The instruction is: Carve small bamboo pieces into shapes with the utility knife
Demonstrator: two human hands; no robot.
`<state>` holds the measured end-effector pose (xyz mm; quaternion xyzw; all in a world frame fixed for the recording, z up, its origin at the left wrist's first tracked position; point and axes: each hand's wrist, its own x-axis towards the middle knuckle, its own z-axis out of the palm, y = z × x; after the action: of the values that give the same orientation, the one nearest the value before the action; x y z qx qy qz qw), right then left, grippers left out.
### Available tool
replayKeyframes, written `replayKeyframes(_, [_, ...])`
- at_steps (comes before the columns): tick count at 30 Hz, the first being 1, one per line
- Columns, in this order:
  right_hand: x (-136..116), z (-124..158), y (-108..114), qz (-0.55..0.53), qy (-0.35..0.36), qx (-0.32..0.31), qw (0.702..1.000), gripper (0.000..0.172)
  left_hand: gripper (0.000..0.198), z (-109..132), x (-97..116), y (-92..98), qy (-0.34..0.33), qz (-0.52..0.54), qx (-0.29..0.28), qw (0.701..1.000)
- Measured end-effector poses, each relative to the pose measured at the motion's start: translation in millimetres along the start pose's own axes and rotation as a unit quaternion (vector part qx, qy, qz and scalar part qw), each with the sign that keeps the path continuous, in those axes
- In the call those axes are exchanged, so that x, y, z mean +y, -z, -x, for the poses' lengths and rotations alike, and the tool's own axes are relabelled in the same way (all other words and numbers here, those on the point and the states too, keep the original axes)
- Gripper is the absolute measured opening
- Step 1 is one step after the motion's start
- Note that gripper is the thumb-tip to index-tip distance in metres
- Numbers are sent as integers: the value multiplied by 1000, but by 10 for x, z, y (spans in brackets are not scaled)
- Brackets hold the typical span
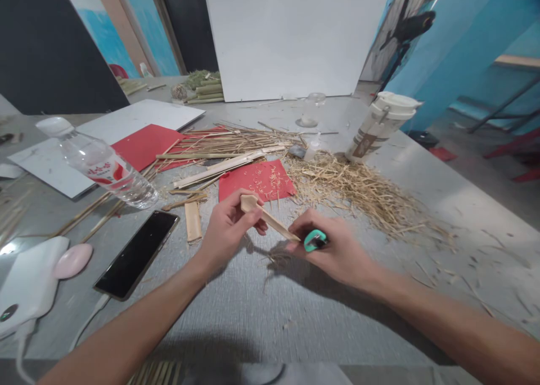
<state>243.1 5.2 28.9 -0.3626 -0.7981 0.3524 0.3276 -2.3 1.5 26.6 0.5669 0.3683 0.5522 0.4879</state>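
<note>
My left hand is closed around the broad end of a carved bamboo piece, which looks like a small spoon or paddle with a thin handle pointing right. My right hand is closed on a turquoise-handled knife, its tip meeting the thin end of the bamboo piece. Both hands hover just above the grey table, over a few shavings. A red sheet with shavings on it lies just beyond the hands.
A black phone, a white charger, a pink oval object and a lying water bottle are at left. Bamboo strips lie behind, with a pile of shavings and a lidded cup at right. A white board stands at the back.
</note>
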Motion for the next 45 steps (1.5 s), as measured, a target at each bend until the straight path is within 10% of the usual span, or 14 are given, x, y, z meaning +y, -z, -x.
replayKeyframes(10, [105,-124,185,320,48,-38,945,62,39,-88,59,119,-162,-308,-109,931])
replayKeyframes(45, [175,-288,-63,409,1,28,912,65,53,-198,-1,73,-188,-320,-198,907])
